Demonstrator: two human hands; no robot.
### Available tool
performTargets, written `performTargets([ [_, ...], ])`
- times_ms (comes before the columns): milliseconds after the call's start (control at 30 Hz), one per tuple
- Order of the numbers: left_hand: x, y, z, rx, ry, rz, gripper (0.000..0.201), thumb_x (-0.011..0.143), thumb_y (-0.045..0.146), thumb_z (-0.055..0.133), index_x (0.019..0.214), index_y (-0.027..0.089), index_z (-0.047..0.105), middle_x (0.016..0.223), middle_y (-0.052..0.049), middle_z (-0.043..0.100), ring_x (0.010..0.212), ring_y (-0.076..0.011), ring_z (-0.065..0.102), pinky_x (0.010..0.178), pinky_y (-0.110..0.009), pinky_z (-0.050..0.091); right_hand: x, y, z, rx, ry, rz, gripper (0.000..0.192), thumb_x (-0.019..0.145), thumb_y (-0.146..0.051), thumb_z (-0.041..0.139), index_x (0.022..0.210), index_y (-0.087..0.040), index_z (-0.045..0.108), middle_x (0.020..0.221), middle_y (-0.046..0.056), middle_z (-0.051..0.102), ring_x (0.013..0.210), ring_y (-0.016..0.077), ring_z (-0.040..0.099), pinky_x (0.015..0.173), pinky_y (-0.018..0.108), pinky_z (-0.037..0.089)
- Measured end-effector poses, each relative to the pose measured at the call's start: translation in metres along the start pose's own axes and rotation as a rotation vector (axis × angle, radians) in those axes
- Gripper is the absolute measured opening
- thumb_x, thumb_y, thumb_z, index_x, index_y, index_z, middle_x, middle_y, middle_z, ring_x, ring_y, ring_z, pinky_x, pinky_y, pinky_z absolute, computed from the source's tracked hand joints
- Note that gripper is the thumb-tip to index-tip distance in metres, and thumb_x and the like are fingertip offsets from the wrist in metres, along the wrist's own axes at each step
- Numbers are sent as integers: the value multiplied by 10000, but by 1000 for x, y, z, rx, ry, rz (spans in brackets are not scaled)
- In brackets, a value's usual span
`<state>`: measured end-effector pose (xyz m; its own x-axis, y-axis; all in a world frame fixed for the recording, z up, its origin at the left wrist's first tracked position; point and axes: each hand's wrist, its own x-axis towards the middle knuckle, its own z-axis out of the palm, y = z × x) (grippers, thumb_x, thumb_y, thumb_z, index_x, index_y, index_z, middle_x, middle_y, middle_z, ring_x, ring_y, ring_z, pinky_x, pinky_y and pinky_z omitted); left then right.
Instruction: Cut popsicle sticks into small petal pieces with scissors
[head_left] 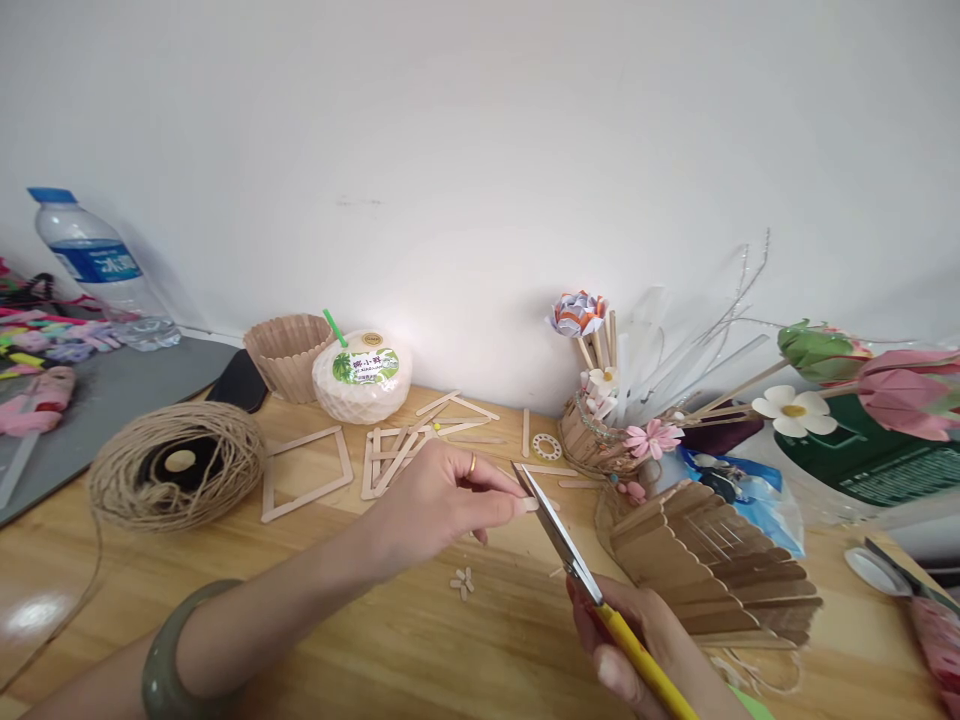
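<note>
A short stick [531, 504] is pinched between thumb and fingertips of the left hand [439, 500], which is closed on it just above the table [375, 640]; the stick's free end is pointed toward 3 o'clock, so that it is offered straight into the blades. The scissors [555, 530] are gripped by the right hand [645, 640], closed around the yellow handles at 5 o'clock from the stick, and the blades are run up toward 11 o'clock until the tips are met by the stick's end. The blades appear nearly together (whether they are biting the wood cannot be told). The two hands are kept apart, joined only through stick and blades, which leaves the cut point in plain sight.

A jade-green bangle [169, 660] is worn on the left wrist and a ring [472, 464] on one finger. Small offcuts [462, 582] are left lying at 6 o'clock from the left hand, directly under the work.

At 12 o'clock from that hand, loose sticks [405, 445] are spread flat, within easy reach, with a diamond frame [306, 472] at 10 o'clock. A twine coil [176, 465] is set farther off at 9 o'clock. A fanned stick piece [712, 575] is lying at 3 o'clock, just beside the right hand. Against the wall, out of the way, are stood a coconut drink [362, 375], a stick cup [289, 352], a bottle [94, 265] and a basket [592, 440] of paper flowers.
</note>
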<state>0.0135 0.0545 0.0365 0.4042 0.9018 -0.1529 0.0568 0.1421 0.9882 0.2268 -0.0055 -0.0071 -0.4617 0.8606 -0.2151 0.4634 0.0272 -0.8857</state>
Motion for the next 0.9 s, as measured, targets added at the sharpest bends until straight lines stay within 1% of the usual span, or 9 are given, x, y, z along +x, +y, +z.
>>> performTargets([
  [133, 1, -1, -1, 1, -1, 12, 82, 657, 234, 672, 655, 173, 727, 621, 14, 642, 491, -63, 481, 474, -175, 405, 0, 3, -1, 21, 39, 13, 644, 592, -845, 437, 560, -210, 335, 523, -76, 268, 475, 86, 211, 436, 247, 130],
  [233, 1, -1, -2, 13, 19, 6, 93, 658, 243, 669, 674, 173, 728, 621, 10, 646, 490, -68, 484, 476, -183, 399, -4, -2, 1, 99, 75, 91, 629, 601, -835, 448, 587, -216, 336, 518, -82, 274, 422, 67, 215, 405, 243, 125],
  [300, 1, 0, -2, 36, 26, 13, 111, 668, 247, 655, 702, 174, 731, 669, -4, 670, 498, -74, 495, 486, -193, 399, -7, -6, 2, 167, 104, 106, 602, 646, -814, 432, 623, -220, 340, 513, -85, 279, 415, 68, 216, 401, 241, 131],
  [400, 0, 2, -3, 62, -18, 54, 152, 708, 256, 619, 780, 184, 732, 830, -25, 701, 535, -77, 522, 527, -208, 414, -10, -6, 3, 240, 133, 20, 565, 711, -778, 403, 662, -216, 375, 506, -72, 326, 469, 96, 244, 428, 241, 175],
  [467, 0, 3, -3, 44, -44, 64, 152, 717, 252, 622, 809, 180, 719, 843, -21, 695, 565, -79, 536, 560, -211, 427, -10, -2, 4, 260, 113, -16, 544, 750, -748, 385, 698, -207, 412, 521, -61, 358, 498, 110, 272, 450, 242, 220],
  [567, 0, 4, -3, -51, -24, 56, 80, 678, 225, 676, 724, 159, 669, 660, 21, 632, 564, -77, 531, 571, -200, 431, -10, 3, 5, 261, 44, -21, 531, 777, -729, 369, 741, -203, 430, 550, -59, 382, 487, 107, 295, 482, 247, 280],
  [633, 1, 4, -3, -100, -2, 65, 85, 654, 204, 699, 659, 151, 633, 603, 36, 593, 558, -71, 517, 565, -191, 429, -10, 5, 6, 264, 23, -5, 528, 775, -730, 372, 753, -205, 424, 583, -53, 396, 487, 104, 316, 491, 245, 306],
  [800, 2, 6, -4, -104, 31, 85, 88, 648, 197, 699, 682, 140, 641, 685, 1, 628, 639, -86, 528, 573, -182, 439, -9, 1, 6, 257, -49, -5, 567, 735, -771, 366, 710, -206, 405, 582, -53, 372, 471, 94, 335, 454, 229, 284],
  [900, 2, 8, -5, -119, 59, 101, 106, 642, 183, 698, 684, 139, 611, 663, 16, 601, 616, -79, 521, 566, -180, 442, -10, 1, 5, 237, -62, 9, 584, 729, -781, 354, 724, -201, 423, 576, -56, 369, 459, 90, 316, 447, 227, 282],
])
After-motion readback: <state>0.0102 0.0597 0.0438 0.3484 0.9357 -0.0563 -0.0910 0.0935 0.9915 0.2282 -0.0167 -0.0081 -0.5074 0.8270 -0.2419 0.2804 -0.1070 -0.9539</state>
